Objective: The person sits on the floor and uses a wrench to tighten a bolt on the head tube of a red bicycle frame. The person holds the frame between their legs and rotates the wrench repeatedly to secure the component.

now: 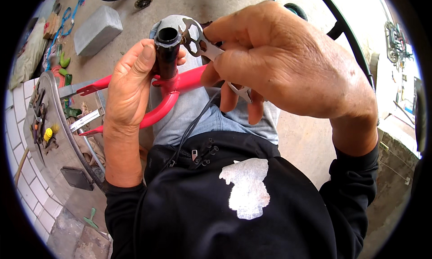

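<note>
Steadying left hand (129, 86): I'm seeing it wrapping around the black tube (167, 56), thumb lying below the faceted collar (168, 42).
Pinching right hand (288, 63): it's grasping the flat grey wrench (210, 51) between thumb and forefinger.
Wrench end: it's reaching between the hands to the collar's right side; I cannot tell whether it's seating.
Red frame (191, 78): it's spreading below both hands, bearing the tube.
Slip risk: shallow seating could be letting the wrench skid, rounding the collar or knocking the left fingertips.
</note>
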Available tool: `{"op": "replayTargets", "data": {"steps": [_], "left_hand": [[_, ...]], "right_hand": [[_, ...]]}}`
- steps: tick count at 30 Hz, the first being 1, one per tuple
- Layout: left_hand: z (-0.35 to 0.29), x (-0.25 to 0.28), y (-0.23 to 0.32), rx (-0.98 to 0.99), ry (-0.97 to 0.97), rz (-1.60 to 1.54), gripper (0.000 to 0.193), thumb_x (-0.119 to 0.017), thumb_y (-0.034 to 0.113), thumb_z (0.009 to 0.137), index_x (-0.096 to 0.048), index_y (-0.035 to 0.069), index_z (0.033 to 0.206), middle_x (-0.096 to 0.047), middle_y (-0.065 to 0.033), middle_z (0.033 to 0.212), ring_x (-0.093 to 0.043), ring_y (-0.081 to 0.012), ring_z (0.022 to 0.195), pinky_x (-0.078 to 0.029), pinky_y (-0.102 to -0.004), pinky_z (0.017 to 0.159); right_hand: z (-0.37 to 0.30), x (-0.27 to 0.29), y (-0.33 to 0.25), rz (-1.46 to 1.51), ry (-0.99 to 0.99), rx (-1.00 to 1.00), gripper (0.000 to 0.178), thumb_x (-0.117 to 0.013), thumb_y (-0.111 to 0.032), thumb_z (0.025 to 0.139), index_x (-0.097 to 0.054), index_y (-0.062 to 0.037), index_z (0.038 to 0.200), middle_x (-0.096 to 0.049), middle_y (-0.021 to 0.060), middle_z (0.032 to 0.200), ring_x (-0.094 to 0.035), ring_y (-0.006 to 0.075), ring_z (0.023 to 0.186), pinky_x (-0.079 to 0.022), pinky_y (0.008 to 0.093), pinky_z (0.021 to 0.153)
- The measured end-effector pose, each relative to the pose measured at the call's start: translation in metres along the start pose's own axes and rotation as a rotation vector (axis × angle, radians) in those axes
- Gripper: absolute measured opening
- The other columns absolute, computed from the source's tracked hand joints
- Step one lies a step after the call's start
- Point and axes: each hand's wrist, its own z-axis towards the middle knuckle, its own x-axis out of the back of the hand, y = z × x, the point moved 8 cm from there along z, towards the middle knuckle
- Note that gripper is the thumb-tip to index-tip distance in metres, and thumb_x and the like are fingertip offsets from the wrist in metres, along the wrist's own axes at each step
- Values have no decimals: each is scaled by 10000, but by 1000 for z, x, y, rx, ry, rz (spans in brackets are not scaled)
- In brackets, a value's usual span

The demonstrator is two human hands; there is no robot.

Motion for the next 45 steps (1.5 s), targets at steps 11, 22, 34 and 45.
{"op": "replayTargets", "data": {"steps": [11,22,34,45], "left_hand": [[2,3,-1,15,8,7,481,-586,445,1033,-643,-7,1187,-729,-131,1086,-691,-191,1004,-515,-320,903],[1,2,0,-9,-2,-17,450,-587,431,1035,-646,2,1155,-728,-122,1082,-690,-192,1006,-515,-333,935],[4,1,1,-11,-25,-3,426,-571,410,1048,-646,7,1161,-715,-96,1087,-663,-180,1027,-491,-332,926],[5,-2,-2,-12,9,-41,442,-514,417,1072,-623,0,1170,-708,-134,1108,-664,-223,1043,-490,-379,961]], "right_hand": [[16,3,-40,-265,-340,143,291,-613,-198,928,-674,84,969,-729,189,873,-751,215,686,-614,275,629],[-5,-25,-1,67,105,145,472,-563,-51,893,-511,136,1323,-722,160,873,-688,147,660,-565,271,584],[-1,-71,56,381,348,321,639,-513,56,972,-347,-79,1575,-718,86,1026,-630,99,764,-543,258,727],[29,-96,79,201,614,329,157,-588,3,979,-569,-12,1134,-584,200,756,-647,372,690,-493,434,606]]}}
